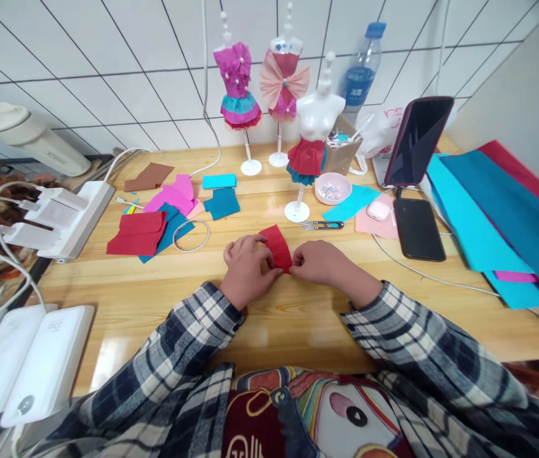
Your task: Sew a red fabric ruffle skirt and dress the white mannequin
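A small piece of red crepe paper lies between my two hands on the wooden table. My left hand rests over its left side, thumb and fingers closed at the lower edge. At the lower right corner, my right hand pinches the paper between thumb and fingertips. Just behind stands a white mini mannequin wearing a red and teal paper skirt. Thread snips lie beside its base, with a pink bowl of beads farther back.
Two dressed mini mannequins stand at the back. Folded paper pieces and a ring lie left. A phone, an upright phone and large paper sheets occupy the right. A power strip sits far left.
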`<act>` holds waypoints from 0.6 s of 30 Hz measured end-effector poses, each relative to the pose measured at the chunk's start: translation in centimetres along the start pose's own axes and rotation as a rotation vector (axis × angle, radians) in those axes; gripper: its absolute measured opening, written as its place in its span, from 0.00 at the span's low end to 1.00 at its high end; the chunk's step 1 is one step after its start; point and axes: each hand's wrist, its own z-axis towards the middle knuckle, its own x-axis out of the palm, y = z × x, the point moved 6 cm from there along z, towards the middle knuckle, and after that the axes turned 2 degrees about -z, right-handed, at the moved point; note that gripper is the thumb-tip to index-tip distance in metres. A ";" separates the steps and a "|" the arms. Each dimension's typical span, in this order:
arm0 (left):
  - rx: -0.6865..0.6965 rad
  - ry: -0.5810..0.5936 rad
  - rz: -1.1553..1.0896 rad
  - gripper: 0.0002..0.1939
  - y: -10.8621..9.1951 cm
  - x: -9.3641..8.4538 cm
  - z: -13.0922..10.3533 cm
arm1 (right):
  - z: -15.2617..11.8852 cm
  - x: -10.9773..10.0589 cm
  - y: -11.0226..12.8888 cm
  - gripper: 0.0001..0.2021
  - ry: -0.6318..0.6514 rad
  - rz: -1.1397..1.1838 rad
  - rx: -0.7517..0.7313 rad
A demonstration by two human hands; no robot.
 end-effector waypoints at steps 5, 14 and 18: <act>-0.061 -0.010 -0.033 0.11 0.7 0.2 -0.1 | 0.1 0.0 -0.1 0.09 -0.021 -0.010 0.026; -0.077 -0.004 -0.054 0.13 1.4 -0.3 -0.1 | -3.2 0.4 -0.3 0.06 -0.378 0.079 -0.512; -0.069 -0.009 -0.050 0.12 1.8 -0.3 0.0 | -3.2 1.4 0.2 0.10 -0.348 -0.072 -0.576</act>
